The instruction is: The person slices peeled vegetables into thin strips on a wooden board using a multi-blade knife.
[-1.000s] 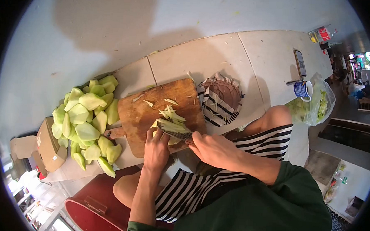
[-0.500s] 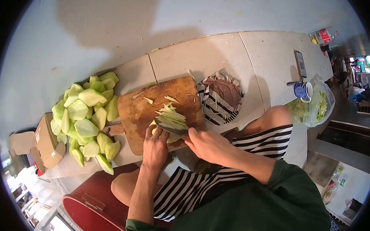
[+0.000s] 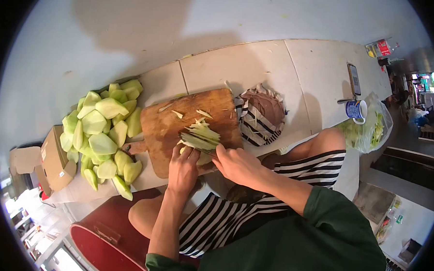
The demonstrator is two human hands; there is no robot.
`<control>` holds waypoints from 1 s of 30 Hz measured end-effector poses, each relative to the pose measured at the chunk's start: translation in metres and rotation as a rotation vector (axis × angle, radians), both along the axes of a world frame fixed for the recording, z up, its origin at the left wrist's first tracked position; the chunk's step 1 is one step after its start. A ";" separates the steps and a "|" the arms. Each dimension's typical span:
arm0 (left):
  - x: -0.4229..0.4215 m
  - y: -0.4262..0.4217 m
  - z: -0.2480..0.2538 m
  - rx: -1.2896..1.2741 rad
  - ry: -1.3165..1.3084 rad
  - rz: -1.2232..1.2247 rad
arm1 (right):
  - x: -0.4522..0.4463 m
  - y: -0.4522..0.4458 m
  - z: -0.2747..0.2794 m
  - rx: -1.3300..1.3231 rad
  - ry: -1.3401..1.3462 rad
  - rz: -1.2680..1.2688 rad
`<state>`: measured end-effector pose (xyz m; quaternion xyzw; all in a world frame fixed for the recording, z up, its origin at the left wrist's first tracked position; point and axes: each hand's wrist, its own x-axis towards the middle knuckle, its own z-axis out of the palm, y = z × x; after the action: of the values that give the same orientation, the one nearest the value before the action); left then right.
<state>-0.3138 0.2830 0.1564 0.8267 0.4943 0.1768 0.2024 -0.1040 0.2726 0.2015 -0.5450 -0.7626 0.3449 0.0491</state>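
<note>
My left hand (image 3: pixel 183 169) is closed on a pale green fruit piece at the near edge of the wooden cutting board (image 3: pixel 154 133). My right hand (image 3: pixel 235 163) is wrapped round the handle of a knife (image 3: pixel 199 145), whose dark blade lies over the fruit by my left fingertips. Thin pale strips (image 3: pixel 205 130) are heaped on the board just beyond the blade, with a few loose slivers farther off. Left of the board rises a large pile of peeled green fruit pieces (image 3: pixel 102 144).
A striped cloth bundle (image 3: pixel 260 115) lies right of the board. Farther right are a phone (image 3: pixel 354 79), a blue mug (image 3: pixel 355 109) and a plastic bag of greens (image 3: pixel 372 125). A cardboard box (image 3: pixel 56 160) stands at the left, above a red bin (image 3: pixel 111 230).
The knife blade has turned flatter and shifted slightly beside the cut strips. Both hands stay close to their earlier places, while the whole view has shifted a little.
</note>
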 end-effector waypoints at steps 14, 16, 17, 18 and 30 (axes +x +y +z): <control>-0.003 -0.001 -0.009 0.057 -0.013 -0.014 | 0.011 -0.006 0.029 -0.076 -0.013 0.006; -0.003 -0.002 -0.007 0.038 -0.016 -0.010 | 0.000 -0.003 -0.011 0.029 0.041 0.002; -0.003 -0.001 -0.005 0.028 -0.021 -0.009 | -0.002 -0.002 -0.010 0.031 0.043 0.002; -0.003 0.001 -0.005 0.037 -0.020 -0.003 | -0.002 0.002 -0.010 0.023 0.042 0.003; -0.003 -0.003 -0.011 0.064 -0.027 0.015 | -0.002 -0.003 0.009 -0.038 -0.001 0.013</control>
<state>-0.3167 0.2799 0.1456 0.8265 0.4919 0.2050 0.1814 -0.1059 0.2701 0.2101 -0.5413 -0.7593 0.3593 0.0360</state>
